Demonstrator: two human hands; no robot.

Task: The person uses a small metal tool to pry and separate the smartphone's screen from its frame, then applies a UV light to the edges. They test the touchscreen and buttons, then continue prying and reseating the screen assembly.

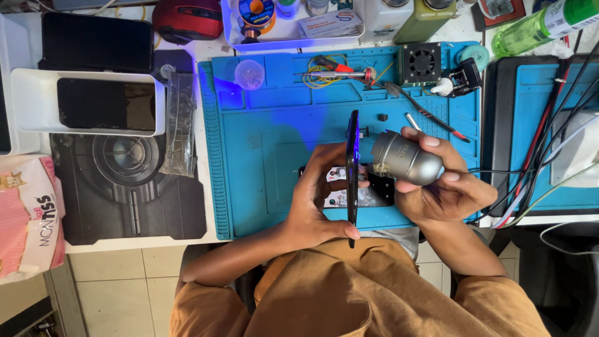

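I see my left hand (312, 209) with fingers clasping a thin black phone (353, 168) edge-up over the blue mat (274, 150), my right hand (437, 187) gripping a grey cylindrical lamp (405, 159) beside it, while a white tray (87, 103) on the tabletop holds a dark phone.

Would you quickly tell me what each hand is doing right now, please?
Left hand: closed on a thin dark phone, held on edge.
Right hand: closed around a grey cylindrical tool, its end against the phone.
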